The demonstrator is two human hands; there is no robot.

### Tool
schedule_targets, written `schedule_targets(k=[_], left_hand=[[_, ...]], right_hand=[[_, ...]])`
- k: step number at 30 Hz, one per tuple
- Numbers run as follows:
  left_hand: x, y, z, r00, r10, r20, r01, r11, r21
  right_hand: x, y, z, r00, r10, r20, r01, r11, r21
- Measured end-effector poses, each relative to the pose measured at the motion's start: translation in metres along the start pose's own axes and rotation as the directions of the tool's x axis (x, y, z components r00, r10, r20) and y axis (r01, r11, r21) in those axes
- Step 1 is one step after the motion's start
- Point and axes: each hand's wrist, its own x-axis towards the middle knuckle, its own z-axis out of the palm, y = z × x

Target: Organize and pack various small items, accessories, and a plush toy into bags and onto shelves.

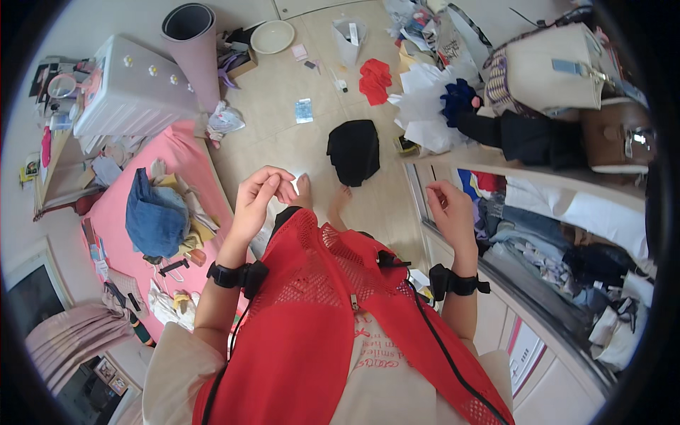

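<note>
My left hand hangs above the floor between the pink bed and my feet, its fingers loosely bent, with nothing visible in it. My right hand is raised near the open wardrobe, fingers curled inward and no object showing. A black strap with a small box circles each wrist. Between my arms I see the red mesh vest that I wear over a beige T-shirt. Beyond my bare feet, a folded black cloth lies on the tile floor. Neither hand touches it.
A pink bed at left carries blue denim and other clothes. Clothes fill the wardrobe shelf at right; bags stand above. Red cloth, a blue packet and a white basin lie on the floor.
</note>
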Motion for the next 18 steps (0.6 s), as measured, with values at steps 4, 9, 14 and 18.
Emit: schedule_targets(k=[4, 9, 14, 18], left_hand=[[0.022, 0.017, -0.029, 0.997, 0.035, -0.068, -0.033, 0.999, 0.036], [0.065, 0.027, -0.084, 0.991, 0.062, -0.117, -0.060, 0.998, 0.022], [0.123, 0.040, -0.148, 0.994, 0.036, -0.099, -0.038, 0.999, -0.019], [0.178, 0.054, -0.200, 0.998, 0.009, -0.062, -0.009, 1.000, 0.003]], right_hand=[[0.047, -0.024, 0.001, 1.000, -0.026, 0.001, 0.026, 1.000, -0.016], [0.111, -0.054, 0.009, 0.999, -0.048, 0.015, 0.049, 0.998, -0.046], [0.184, -0.088, 0.037, 1.000, -0.023, 0.009, 0.024, 0.997, -0.074], [0.233, -0.116, 0.050, 1.000, -0.015, -0.009, 0.014, 0.997, -0.074]])
